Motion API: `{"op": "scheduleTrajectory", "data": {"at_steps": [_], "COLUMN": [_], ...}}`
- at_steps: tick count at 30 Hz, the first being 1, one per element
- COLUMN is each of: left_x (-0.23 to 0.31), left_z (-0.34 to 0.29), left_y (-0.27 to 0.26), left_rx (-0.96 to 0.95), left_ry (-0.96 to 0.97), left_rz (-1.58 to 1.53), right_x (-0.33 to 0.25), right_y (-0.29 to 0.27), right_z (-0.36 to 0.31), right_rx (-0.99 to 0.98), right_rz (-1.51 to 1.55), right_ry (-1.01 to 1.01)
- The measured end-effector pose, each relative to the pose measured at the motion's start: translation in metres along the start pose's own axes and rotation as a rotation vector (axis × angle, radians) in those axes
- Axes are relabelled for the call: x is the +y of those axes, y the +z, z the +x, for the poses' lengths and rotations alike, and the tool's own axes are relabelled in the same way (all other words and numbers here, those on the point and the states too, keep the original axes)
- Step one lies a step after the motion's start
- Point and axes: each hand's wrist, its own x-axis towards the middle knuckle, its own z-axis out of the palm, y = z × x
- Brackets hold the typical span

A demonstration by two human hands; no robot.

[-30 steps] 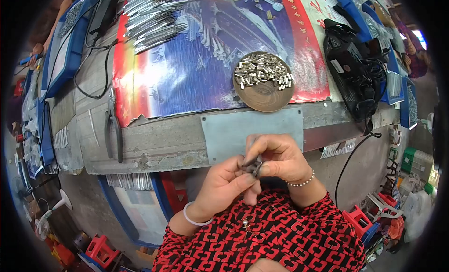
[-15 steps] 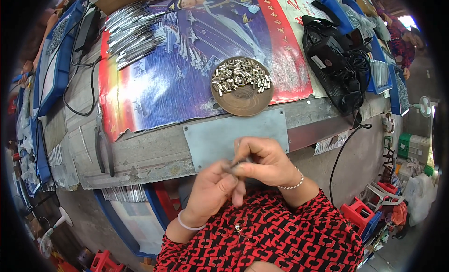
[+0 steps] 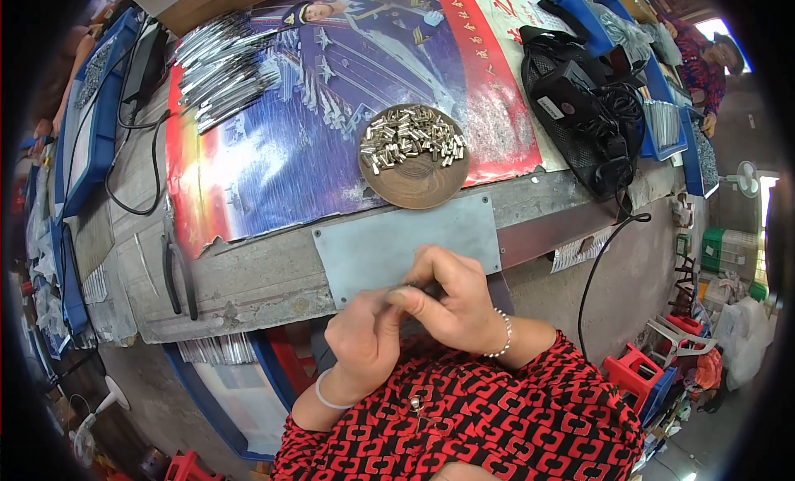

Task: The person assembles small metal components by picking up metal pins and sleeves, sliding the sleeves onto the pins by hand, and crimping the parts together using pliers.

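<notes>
My left hand (image 3: pixel 363 336) and my right hand (image 3: pixel 451 303) meet close together at the table's front edge, just above my lap. Both are closed, with fingers pinched together. Whatever they hold is small, blurred and hidden by the fingers. Partly behind my right hand lies a light grey metal plate (image 3: pixel 364 257) fixed along the edge with screws. Beyond it stands a round brown dish (image 3: pixel 418 189) holding a heap of small shiny metal cylinders (image 3: pixel 410 137). Neither hand touches the dish.
Black-handled pliers (image 3: pixel 176 278) lie at left. A pile of thin metal strips (image 3: pixel 219 75) sits on the poster (image 3: pixel 286 179). At right is a black mesh tray of cables and adapters (image 3: pixel 580 100). Below the table, a blue tray (image 3: pixel 277 369) juts out. Another person (image 3: pixel 702 75) is far right.
My two hands have drawn tighter together, and the left one has turned so its back shows and its fingers are tucked in. The whole view has shifted slightly.
</notes>
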Motion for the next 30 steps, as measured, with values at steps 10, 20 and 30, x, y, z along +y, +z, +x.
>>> {"op": "scheduleTrajectory", "data": {"at_steps": [10,20,30], "left_x": [-0.002,-0.007,0.002], "left_z": [0.005,0.004,0.001], "left_y": [-0.012,-0.018,-0.007], "left_rx": [-0.467,-0.504,-0.170], "left_ry": [-0.845,-0.799,-0.487], "left_rz": [-1.440,-1.432,-0.756], "right_x": [0.007,0.009,0.002], "right_y": [-0.022,-0.021,-0.001], "right_z": [0.013,0.014,0.002], "right_rx": [-0.406,-0.379,-0.106], "right_rz": [0.508,0.448,0.117], "right_ry": [0.062,0.045,0.010]}}
